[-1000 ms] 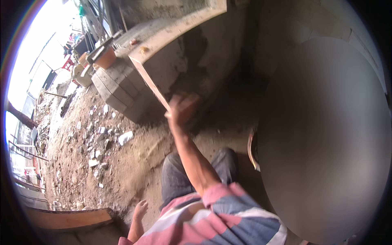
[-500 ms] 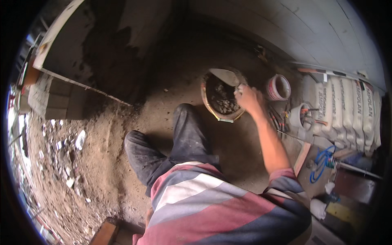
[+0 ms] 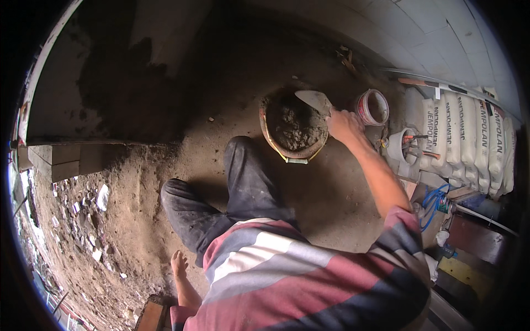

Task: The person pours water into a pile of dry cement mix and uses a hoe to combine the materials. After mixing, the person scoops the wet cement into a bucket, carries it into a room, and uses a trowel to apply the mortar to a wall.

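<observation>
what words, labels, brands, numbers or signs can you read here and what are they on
Pale stacked sacks: large dark capitals, the same word repeated across several; legible, but not copied out here.
Smaller print on the sacks: too small to read.
White-and-red bucket: markings on its side, too small and blurred to read.
Trowel, round basin and striped shirt: no lettering visible.

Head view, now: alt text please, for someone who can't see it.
Right hand holds a trowel over a round tub of mortar; the left hand is empty. A bucket and stacked sacks sit to the right.
</observation>
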`<action>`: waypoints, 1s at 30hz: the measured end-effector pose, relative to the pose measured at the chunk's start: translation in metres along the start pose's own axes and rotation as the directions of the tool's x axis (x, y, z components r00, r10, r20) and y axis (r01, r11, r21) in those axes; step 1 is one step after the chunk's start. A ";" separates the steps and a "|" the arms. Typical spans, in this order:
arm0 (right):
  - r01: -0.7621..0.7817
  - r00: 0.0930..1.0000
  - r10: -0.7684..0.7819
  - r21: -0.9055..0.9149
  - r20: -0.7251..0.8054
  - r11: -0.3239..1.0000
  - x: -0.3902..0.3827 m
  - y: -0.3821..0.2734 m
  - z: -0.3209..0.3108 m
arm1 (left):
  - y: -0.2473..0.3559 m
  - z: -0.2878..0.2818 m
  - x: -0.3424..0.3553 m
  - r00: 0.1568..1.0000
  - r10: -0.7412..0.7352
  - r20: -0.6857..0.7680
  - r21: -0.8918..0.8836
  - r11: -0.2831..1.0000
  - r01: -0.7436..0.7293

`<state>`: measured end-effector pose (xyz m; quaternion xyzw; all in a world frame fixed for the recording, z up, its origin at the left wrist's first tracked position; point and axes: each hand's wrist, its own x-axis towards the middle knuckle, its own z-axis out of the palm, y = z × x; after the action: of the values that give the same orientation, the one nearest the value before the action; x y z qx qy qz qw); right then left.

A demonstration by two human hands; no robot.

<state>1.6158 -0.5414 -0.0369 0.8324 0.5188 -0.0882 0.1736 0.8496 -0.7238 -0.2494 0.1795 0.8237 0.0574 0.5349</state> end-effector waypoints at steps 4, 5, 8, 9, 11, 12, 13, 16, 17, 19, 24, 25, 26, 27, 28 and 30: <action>-0.338 0.850 0.070 0.438 0.521 0.833 0.032 -0.015 0.030 | 0.053 0.015 0.014 0.989 0.143 0.023 0.049 0.988 -0.144; -0.283 0.884 0.094 0.364 0.459 0.887 0.041 -0.010 0.058 | 0.068 0.018 0.015 0.980 0.193 0.039 0.043 0.980 -0.195; -0.130 0.944 0.074 0.156 0.322 0.979 0.062 0.012 0.082 | 0.098 0.018 0.003 0.977 0.214 0.025 -0.040 0.976 -0.213; -0.140 0.961 0.098 0.150 0.257 0.979 0.064 0.013 0.078 | 0.098 0.011 0.001 0.982 0.189 -0.014 -0.060 0.980 -0.189; -0.163 0.980 0.147 0.121 0.134 0.979 0.058 0.019 0.068 | 0.068 0.002 0.002 0.990 0.116 -0.077 -0.105 0.987 -0.124; 0.035 0.977 -0.033 -0.005 0.212 0.999 0.041 -0.005 0.008 | 0.048 -0.006 -0.002 0.991 0.080 -0.105 -0.097 0.991 -0.090; 0.011 0.977 -0.007 -0.015 0.214 1.000 0.040 -0.002 0.008 | 0.039 -0.008 0.002 0.995 0.052 -0.081 -0.054 0.997 -0.057; -0.098 0.992 0.090 0.092 0.093 0.991 0.054 0.013 0.068 | 0.039 0.002 -0.001 1.000 -0.005 0.000 0.089 0.996 0.005; -0.063 0.970 0.043 0.074 0.239 0.995 0.066 0.010 0.081 | 0.045 0.008 -0.002 0.999 0.044 0.007 0.078 0.996 -0.045; -0.429 0.869 0.149 0.567 0.472 0.704 0.068 -0.006 0.110 | 0.059 0.016 -0.008 0.991 0.137 0.005 0.046 0.989 -0.137; -0.523 0.811 -0.084 0.781 0.579 0.340 0.036 -0.006 0.110 | 0.105 0.027 -0.024 0.973 0.204 0.105 0.115 0.970 -0.216; -0.526 0.823 -0.071 0.803 0.564 0.281 0.023 -0.005 0.101 | 0.110 0.027 -0.023 0.973 0.168 0.157 0.156 0.969 -0.192; -0.511 0.841 -0.041 0.818 0.539 0.263 0.007 -0.006 0.091 | 0.115 0.025 -0.023 0.973 0.189 0.129 0.154 0.966 -0.208; -0.461 0.873 -0.043 0.852 0.485 0.247 -0.009 0.001 0.080 | 0.118 0.026 -0.024 0.972 0.208 0.114 0.151 0.963 -0.224; -0.407 0.902 -0.050 0.884 0.428 0.227 -0.022 0.006 0.071 | 0.121 0.024 -0.025 0.969 0.228 0.093 0.150 0.959 -0.240; -0.321 0.943 -0.030 0.931 0.331 0.171 -0.047 0.014 0.063 | 0.129 0.022 -0.027 0.966 0.247 0.076 0.145 0.956 -0.256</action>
<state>1.6094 -0.6106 -0.0773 0.7751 0.2300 -0.4947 -0.3189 0.9097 -0.6161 -0.1986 0.3250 0.7806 0.0564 0.5309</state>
